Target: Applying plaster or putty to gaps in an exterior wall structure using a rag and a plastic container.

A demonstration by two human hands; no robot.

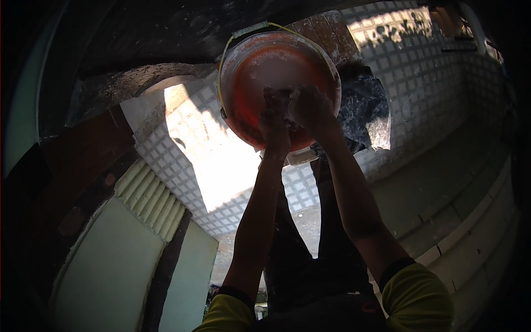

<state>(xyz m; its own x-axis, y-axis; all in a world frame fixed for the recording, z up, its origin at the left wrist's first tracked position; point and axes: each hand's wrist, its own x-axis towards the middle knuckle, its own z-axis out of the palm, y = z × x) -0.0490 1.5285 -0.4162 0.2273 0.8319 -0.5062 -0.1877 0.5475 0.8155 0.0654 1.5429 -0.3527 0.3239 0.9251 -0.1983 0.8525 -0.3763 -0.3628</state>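
Observation:
Both of my hands are over a round bucket (333,66) with an orange-red inside and a pale, smeared rim. Cloudy whitish water (276,69) with some froth fills its far part. My left hand (273,122) is closed, fingers curled, near the bucket's middle. Beside it and almost touching, my right hand (311,108) is closed like a fist. A dark, wet-looking patch lies between the two hands, too shadowed to tell what it is. The bucket's yellow wire handle (222,72) with its pale grip leans toward the far side.
A dark, white-stained plastic sheet or bag (362,110) lies right of the bucket. Brown boards (326,36) are behind it. Checkered floor tiles (409,66) surround it, with bright sunlight on the left. Pale panels (110,252) stand at lower left, and a low ledge (442,221) runs along the right.

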